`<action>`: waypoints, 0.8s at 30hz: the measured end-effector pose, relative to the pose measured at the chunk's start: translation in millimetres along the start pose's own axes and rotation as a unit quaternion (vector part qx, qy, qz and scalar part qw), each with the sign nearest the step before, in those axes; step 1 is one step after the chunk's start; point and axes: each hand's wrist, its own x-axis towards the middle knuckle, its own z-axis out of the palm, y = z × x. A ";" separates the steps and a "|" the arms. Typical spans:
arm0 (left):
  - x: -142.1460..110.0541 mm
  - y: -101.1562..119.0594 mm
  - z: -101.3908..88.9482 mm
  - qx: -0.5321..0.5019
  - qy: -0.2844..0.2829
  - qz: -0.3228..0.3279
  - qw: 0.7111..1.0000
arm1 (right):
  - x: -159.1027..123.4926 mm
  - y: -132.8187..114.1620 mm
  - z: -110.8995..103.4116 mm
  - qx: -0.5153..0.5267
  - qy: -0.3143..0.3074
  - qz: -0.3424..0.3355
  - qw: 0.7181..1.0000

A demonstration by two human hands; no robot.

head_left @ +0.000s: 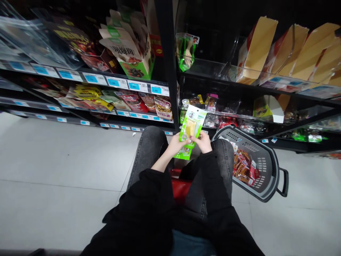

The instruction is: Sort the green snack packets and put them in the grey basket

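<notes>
I find the left hand (178, 144) pinching the green-and-white packet (195, 115) at its left edge, between the knees (154, 142), the right hand (204, 143) gripping opposite, apparently steadying it; the basket (262, 147) stands rightward, presumably for easy reach.

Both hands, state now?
Left hand: closed, holding the green-and-white packet by its left side.
Right hand: closed, holding the same packet's right side.
</notes>
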 end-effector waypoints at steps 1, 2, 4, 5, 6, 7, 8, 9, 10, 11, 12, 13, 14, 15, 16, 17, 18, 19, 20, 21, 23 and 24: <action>-0.4 0.5 -0.1 0.004 -0.004 0.000 1.000 | -0.2 -0.1 -0.8 -0.009 -0.006 0.003 1.000; -0.8 1.0 -0.1 0.007 -0.010 -0.001 1.000 | -0.2 0.4 -1.6 -0.015 -0.013 0.007 1.000; -1.2 1.2 0.3 0.008 -0.024 -0.005 1.000 | 0.6 2.8 -3.4 -0.018 -0.025 0.014 0.999; -1.1 0.8 0.6 0.004 -0.030 -0.006 1.000 | 1.2 4.3 -4.4 -0.016 -0.029 0.016 0.999; -0.8 -0.1 1.0 -0.004 -0.036 -0.003 0.999 | 1.9 5.8 -5.5 -0.014 -0.034 0.016 0.999; -0.4 -1.2 1.3 -0.016 -0.042 0.002 0.999 | 2.6 6.9 -6.7 -0.013 -0.037 0.014 0.999; 0.1 -2.6 1.6 -0.030 -0.047 0.010 0.998 | 3.1 7.7 -8.0 -0.012 -0.039 0.011 0.999; 0.6 -3.9 1.9 -0.040 -0.051 0.019 0.998 | 3.6 8.2 -9.4 -0.012 -0.041 0.007 0.999; 0.9 -5.1 2.1 -0.045 -0.053 0.027 0.997 | 3.8 8.3 -10.8 -0.011 -0.044 0.003 0.999; 1.2 -6.0 2.1 -0.042 -0.051 0.034 0.997 | 3.8 8.3 -12.2 -0.011 -0.049 0.000 0.999; 1.2 -6.7 2.1 -0.031 -0.046 0.041 0.998 | 3.8 8.3 -13.5 -0.015 -0.057 0.001 0.998; 1.1 -7.1 2.1 -0.015 -0.040 0.048 0.998 | 3.6 8.4 -14.6 -0.021 -0.065 0.004 0.998; 0.8 -7.2 2.0 0.001 -0.035 0.055 0.998 | 3.3 8.6 -15.5 -0.032 -0.074 0.010 0.997; 0.5 -7.3 1.9 0.016 -0.030 0.062 0.998 | 3.1 9.0 -16.3 -0.044 -0.082 0.017 0.995; 0.1 -7.2 1.8 0.027 -0.025 0.067 0.997 | 2.9 9.4 -16.8 -0.057 -0.088 0.025 0.994; -0.2 -7.2 1.8 0.035 -0.023 0.071 0.997 | 2.7 9.8 -17.0 -0.070 -0.090 0.030 0.993; -0.4 -7.2 1.7 0.042 -0.021 0.073 0.996 | 2.5 10.0 -17.1 -0.081 -0.089 0.032 0.992; -0.6 -7.1 1.6 0.047 -0.021 0.075 0.996 | 2.4 10.0 -16.9 -0.089 -0.088 0.032 0.992; -0.7 -7.0 1.6 0.052 -0.023 0.076 0.995 | 2.3 9.7 -16.6 -0.096 -0.087 0.030 0.991; -0.8 -6.9 1.5 0.057 -0.024 0.077 0.995 | 2.1 9.4 -16.1 -0.100 -0.088 0.028 0.991; -1.0 -6.5 1.4 0.066 -0.024 0.077 0.995 | 1.9 8.6 -15.1 -0.103 -0.096 0.022 0.990; -1.1 -6.2 1.3 0.070 -0.022 0.076 0.994 | 1.9 8.4 -14.7 -0.106 -0.100 0.019 0.989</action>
